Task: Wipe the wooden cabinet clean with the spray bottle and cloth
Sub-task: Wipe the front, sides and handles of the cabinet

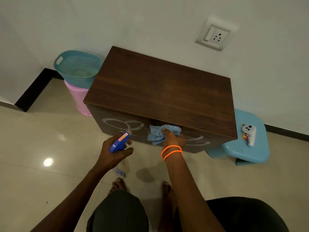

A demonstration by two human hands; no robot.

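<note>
Squatting low at the bottom of the frame, you have both arms reaching out over the shiny floor. Your left hand is wrapped tight around the spray bottle, near the middle of the frame, with its blue top pointing at the cabinet front. A small red sticker sits on that blue top, but the writing is too tiny to read. Your right hand, the one with orange bands, squeezes the blue cloth and presses it on the front of the wooden cabinet, in the middle.

I think you are partway done. White loopy marks show on the front, left and right of the cloth, so the front needs more wiping. The brown top looks smooth, but I cannot tell if it is clean.

Farther right, a blue stool holds a white controller. At upper left sit a teal basket and a pink bin.
</note>
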